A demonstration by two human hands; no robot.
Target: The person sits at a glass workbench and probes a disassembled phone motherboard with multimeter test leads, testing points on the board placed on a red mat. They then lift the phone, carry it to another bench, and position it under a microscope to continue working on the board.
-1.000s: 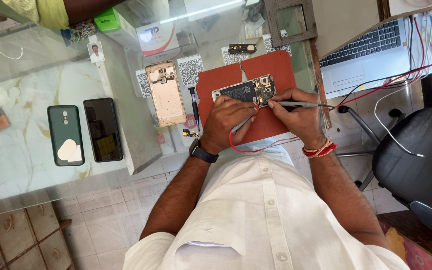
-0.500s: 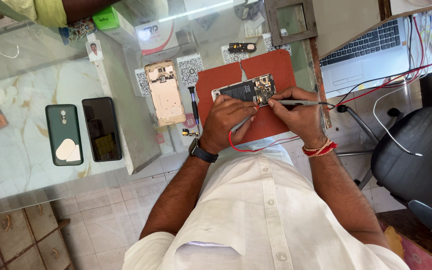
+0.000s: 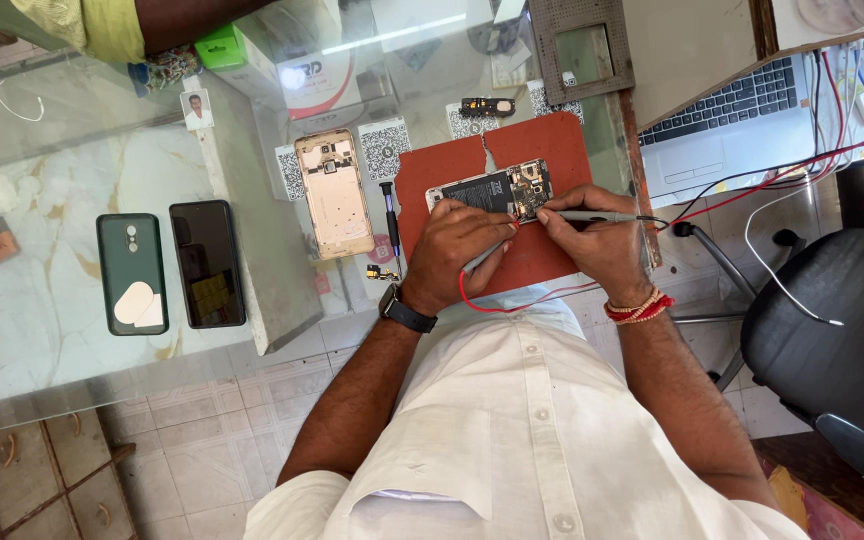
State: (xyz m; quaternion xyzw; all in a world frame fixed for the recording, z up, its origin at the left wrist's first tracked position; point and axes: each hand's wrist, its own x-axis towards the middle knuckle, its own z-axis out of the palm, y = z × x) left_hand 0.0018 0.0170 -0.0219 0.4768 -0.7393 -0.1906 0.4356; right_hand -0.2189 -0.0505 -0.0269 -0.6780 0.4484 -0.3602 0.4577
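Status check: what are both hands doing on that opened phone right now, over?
Left hand and right hand each hold a probe on the opened phone. Phone lies on the red mat. Nothing blocks it.

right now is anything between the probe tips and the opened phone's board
Nothing visible. The left hand and right hand each hold a probe, and both tips reach the exposed board of the opened phone on the red mat.

This is a phone repair shop. An opened phone (image 3: 492, 190) lies on a red mat (image 3: 512, 165) on a glass counter (image 3: 72, 150), with more phones (image 3: 207, 262), a screwdriver (image 3: 391, 222) and a laptop (image 3: 742, 120) nearby.
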